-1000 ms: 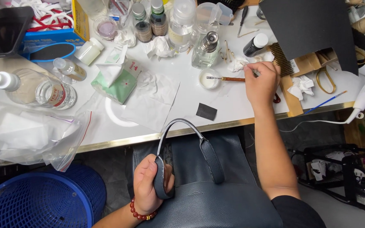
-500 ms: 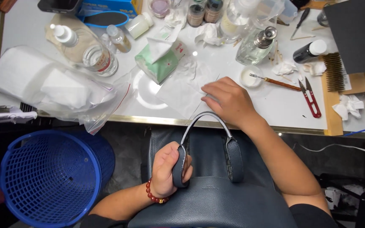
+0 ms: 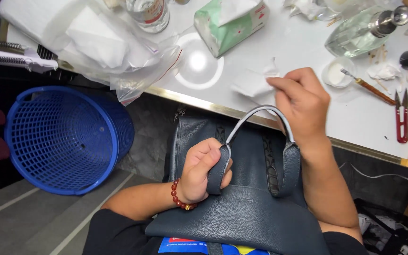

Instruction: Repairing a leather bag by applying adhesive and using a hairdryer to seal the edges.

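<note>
A dark blue-grey leather handbag (image 3: 251, 208) lies on my lap below the white table (image 3: 308, 118). My left hand (image 3: 204, 170), with a red bead bracelet at the wrist, grips the left base of the bag's handle (image 3: 256, 120). My right hand (image 3: 301, 101) reaches over the table edge and pinches a small white tissue (image 3: 253, 84) between its fingertips. The handle arches up between both hands.
A blue plastic basket (image 3: 67, 137) stands on the floor at left. On the table are a green tissue pack (image 3: 227, 23), a clear plastic bag of white cloths (image 3: 95, 42), a glass bottle (image 3: 360, 33), a small white dish with a brush (image 3: 338, 75) and red snips (image 3: 401, 115).
My right hand left the brush at the dish, came back toward me and took hold of a white tissue near the table edge. My view shifted left and closer. The left hand kept its grip.
</note>
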